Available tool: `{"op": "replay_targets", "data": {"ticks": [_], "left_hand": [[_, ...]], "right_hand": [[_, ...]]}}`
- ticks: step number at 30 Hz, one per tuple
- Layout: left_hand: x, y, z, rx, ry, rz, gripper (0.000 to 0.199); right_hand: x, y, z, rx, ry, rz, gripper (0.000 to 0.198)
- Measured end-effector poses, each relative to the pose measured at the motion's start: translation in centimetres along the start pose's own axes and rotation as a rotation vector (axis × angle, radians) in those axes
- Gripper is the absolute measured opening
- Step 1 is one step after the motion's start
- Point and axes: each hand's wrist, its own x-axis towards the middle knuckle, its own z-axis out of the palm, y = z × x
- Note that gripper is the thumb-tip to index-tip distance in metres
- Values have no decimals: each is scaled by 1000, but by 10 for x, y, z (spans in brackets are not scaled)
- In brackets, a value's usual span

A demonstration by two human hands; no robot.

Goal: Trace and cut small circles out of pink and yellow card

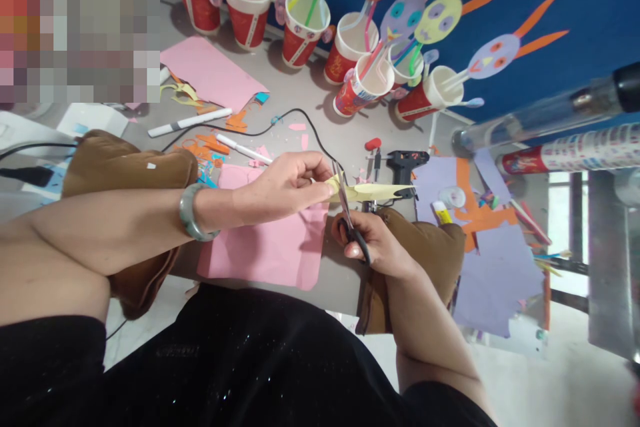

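Between the thumb and fingers of my left hand (290, 180) is one end of a pale yellow strip of paper (373, 191), which stretches away to the right. My right hand (373, 240) grips black-handled scissors (356, 235), fingers in the loops. The scissor blades point up and cross the strip close to my left fingertips. Whether the blades are fully closed is hard to make out. Under my left hand lies a sheet of pink paper (265, 247) on the grey table. A black glue gun (407, 163) rests beyond the strip's far end.
Red-and-white paper cups (300, 40) with paper animal faces on straws line the back. Brown cushions (125, 167) lie at both sides. A black cable (280, 113) crosses the table among paper scraps (205, 147) and white pens (190, 121). Purple paper (500, 273) and a glue stick (443, 212) lie right.
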Motion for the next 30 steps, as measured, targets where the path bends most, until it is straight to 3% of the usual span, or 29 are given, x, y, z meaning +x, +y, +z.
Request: {"op": "replay_targets", "data": {"ticks": [30], "left_hand": [[0,-1,0,20,38,15,9]], "right_hand": [[0,1,-1,54,21,47,69]]}}
